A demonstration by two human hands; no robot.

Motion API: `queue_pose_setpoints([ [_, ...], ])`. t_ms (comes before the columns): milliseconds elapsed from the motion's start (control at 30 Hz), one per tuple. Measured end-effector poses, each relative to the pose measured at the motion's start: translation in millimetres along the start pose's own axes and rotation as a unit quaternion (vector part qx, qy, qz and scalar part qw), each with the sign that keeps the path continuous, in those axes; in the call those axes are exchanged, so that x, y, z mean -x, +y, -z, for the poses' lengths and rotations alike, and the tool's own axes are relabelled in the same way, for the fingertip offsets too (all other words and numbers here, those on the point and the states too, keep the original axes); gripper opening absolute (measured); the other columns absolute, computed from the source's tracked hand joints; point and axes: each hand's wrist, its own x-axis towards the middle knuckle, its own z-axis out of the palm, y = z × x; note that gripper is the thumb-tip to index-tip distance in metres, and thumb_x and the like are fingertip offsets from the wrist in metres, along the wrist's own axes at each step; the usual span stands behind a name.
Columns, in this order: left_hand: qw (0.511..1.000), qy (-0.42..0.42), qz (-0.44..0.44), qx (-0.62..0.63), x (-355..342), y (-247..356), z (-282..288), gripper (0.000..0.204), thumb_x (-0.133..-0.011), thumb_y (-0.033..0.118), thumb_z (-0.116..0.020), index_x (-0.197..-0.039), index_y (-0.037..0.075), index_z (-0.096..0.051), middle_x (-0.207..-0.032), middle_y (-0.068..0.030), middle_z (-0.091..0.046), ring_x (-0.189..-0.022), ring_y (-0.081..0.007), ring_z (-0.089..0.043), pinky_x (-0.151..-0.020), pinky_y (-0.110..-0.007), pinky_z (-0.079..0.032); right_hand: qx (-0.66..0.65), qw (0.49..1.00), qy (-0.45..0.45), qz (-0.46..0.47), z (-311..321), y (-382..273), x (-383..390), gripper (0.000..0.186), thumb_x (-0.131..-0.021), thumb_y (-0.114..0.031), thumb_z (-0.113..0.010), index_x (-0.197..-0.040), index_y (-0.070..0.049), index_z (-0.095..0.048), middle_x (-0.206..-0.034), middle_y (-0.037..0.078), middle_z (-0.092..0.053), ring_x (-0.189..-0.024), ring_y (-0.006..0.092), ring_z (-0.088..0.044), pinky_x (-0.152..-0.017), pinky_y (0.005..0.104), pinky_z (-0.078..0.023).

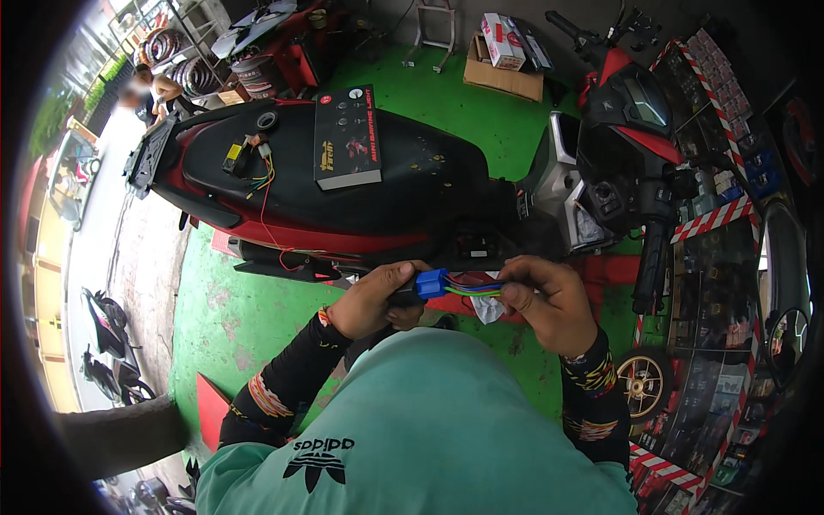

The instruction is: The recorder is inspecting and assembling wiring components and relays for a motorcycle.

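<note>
My left hand (371, 299) is closed round a small black block (403, 295), mostly hidden by the fingers. A blue plug connector (432, 283) sits against the block's right end. Several coloured wires (474, 290), green and blue among them, run out of the plug toward my right hand (549, 302). That hand pinches the wires between thumb and fingers. Both hands are held in front of my body, beside the near flank of a red and black scooter (330, 227).
On the scooter's black seat (429, 163) lie a black box (347, 137), a small yellow-labelled part (233, 157) with loose wires, and a dark ring (268, 120). Handlebars (657, 232) rise at the right, before stocked display shelves (712, 283). A cardboard box (502, 81) lies behind.
</note>
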Motion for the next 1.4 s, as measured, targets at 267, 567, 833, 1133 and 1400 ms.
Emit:
queue_pose_setpoints([
  [267,0.999,-0.033,0.011,-0.029,0.4,4.5,-4.4,0.055,-0.109,0.054,-0.038,-0.119,0.002,-0.056,-0.061,0.003,-0.036,-0.052,-0.0068,-0.031,-0.05,-0.025,-0.027,-0.211,0.971,-0.045,-0.099,7.2,25.9,-18.6,0.024,-0.105,-0.023,-0.062,-0.103,0.001,-0.065,-0.075,-0.001,-0.057,-0.068,0.0059,-0.051,-0.06,0.0236,-0.041],
  [567,0.999,-0.024,0.018,-0.023,-1.3,11.3,-26.1,0.059,-0.105,0.06,-0.043,-0.116,0.003,-0.054,-0.059,0.0015,-0.036,-0.051,-0.0091,-0.033,-0.053,-0.028,-0.028,-0.267,0.955,-0.05,-0.119,-9.0,48.2,-38.7,0.029,-0.105,-0.03,-0.064,-0.103,-0.001,-0.066,-0.072,-0.003,-0.056,-0.065,0.005,-0.05,-0.059,0.0225,-0.042],
  [833,0.999,-0.002,0.017,-0.029,2.6,-0.4,-2.0,0.058,-0.109,0.05,-0.037,-0.123,-0.002,-0.059,-0.067,-0.0019,-0.046,-0.058,-0.0114,-0.04,-0.058,-0.028,-0.036,-0.195,0.978,-0.052,-0.051,8.0,44.1,-27.8,0.027,-0.101,-0.022,-0.069,-0.116,-0.001,-0.062,-0.091,0.0,-0.064,-0.078,0.0054,-0.057,-0.066,0.0229,-0.048],
  [1133,1.0,-0.008,0.015,0.016,3.9,-11.2,22.9,0.055,-0.109,0.042,-0.037,-0.123,-0.006,-0.058,-0.078,-0.0087,-0.056,-0.068,-0.0177,-0.05,-0.065,-0.031,-0.042,-0.176,0.981,-0.029,-0.082,7.5,25.2,-16.1,0.032,-0.096,-0.008,-0.07,-0.124,-0.001,-0.057,-0.106,0.006,-0.069,-0.089,0.009,-0.067,-0.076,0.0242,-0.054],
  [1400,0.932,0.086,-0.105,-0.336,5.3,-0.4,-0.5,0.049,-0.097,0.033,-0.068,-0.129,-0.002,-0.055,-0.101,-0.0107,-0.065,-0.085,-0.0162,-0.065,-0.079,-0.033,-0.051,0.143,0.983,0.101,0.046,-12.3,30.0,-9.2,0.027,-0.092,-0.005,-0.072,-0.116,-0.002,-0.061,-0.101,0.013,-0.075,-0.082,0.0203,-0.075,-0.068,0.0311,-0.06],
])
